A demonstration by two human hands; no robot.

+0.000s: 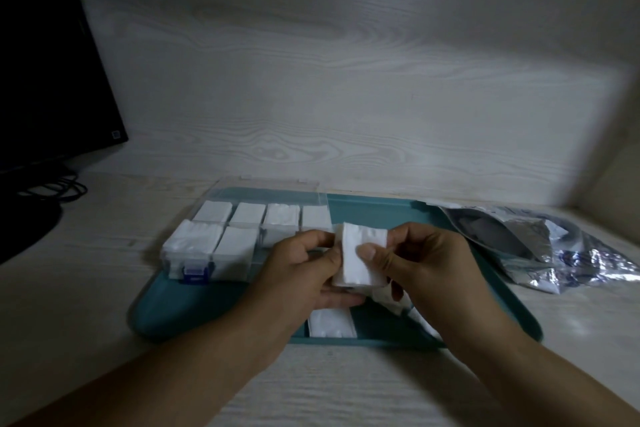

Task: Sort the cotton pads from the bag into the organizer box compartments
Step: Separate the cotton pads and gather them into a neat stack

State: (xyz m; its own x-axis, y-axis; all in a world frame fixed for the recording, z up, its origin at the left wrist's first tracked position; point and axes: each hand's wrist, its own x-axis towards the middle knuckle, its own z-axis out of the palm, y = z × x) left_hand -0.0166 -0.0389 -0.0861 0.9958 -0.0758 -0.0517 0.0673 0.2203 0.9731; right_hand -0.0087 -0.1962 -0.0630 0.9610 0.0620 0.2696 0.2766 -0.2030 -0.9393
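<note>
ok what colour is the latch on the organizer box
Blue; the latch on the organizer box shows in the head view.

From my remote seat I saw a pale wood-grain wall panel (346, 80) that filled the back of the view, its grain running in long wavy lines. The desk surface (86, 253) below it had the same whitish wood finish. A dark monitor (45, 62) stood at the far left, with black cables (59, 189) looped beneath it. The light was dim, brightest across the middle of the panel and fading toward the corners.
</note>
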